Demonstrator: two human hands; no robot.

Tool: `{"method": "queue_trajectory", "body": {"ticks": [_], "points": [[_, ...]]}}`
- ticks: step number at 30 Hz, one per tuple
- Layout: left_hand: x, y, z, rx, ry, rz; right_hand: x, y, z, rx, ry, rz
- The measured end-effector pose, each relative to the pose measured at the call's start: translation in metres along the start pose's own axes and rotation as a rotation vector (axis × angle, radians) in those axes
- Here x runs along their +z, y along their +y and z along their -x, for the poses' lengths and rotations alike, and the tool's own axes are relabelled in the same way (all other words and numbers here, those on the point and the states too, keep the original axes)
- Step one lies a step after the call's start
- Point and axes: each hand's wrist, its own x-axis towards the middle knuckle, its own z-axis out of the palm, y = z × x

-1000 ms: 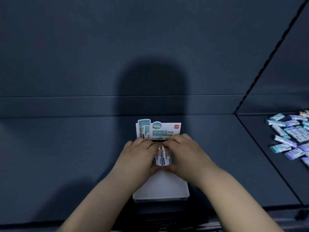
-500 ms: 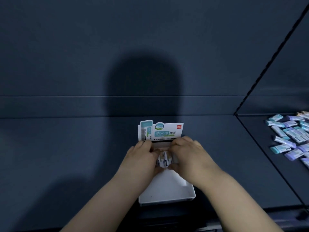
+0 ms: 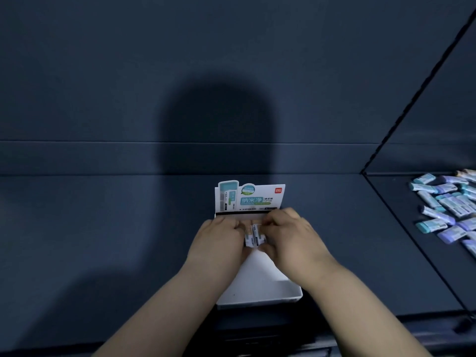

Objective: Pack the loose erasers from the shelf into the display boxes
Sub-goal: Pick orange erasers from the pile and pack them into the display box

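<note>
Display box [image 3: 260,284], white, on shelf [image 3: 103,240]; left hand [image 3: 219,243] and right hand [image 3: 291,238] pinching erasers [image 3: 253,234] upright inside; loose erasers [image 3: 445,204] heaped right

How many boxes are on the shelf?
1. The white box sits in the middle of the shelf, its printed flap standing up at the back, with both hands pressing erasers into it. No other box shows.

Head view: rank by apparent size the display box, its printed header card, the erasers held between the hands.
1. display box
2. printed header card
3. held erasers, partly hidden by the left hand and right hand
</note>
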Motion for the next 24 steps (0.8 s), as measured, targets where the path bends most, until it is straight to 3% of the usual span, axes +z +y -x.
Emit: {"method": "queue_trajectory", "body": {"ticks": [9,14,17,24], "points": [[0.002,-0.001,0.000,-0.019,0.007,-0.003,-0.008,-0.005,0.001,-0.003,-0.044,-0.044],[-0.010,0.001,0.002,-0.023,0.033,-0.103,-0.028,-0.010,0.007,0.040,0.091,-0.194],[-0.023,0.015,0.004,-0.003,0.176,-0.132,-0.042,-0.007,0.014,0.051,0.093,-0.171],[-0.036,0.077,-0.008,0.104,0.129,-0.251,-0.077,0.033,0.048,0.055,-0.039,0.002]]}}
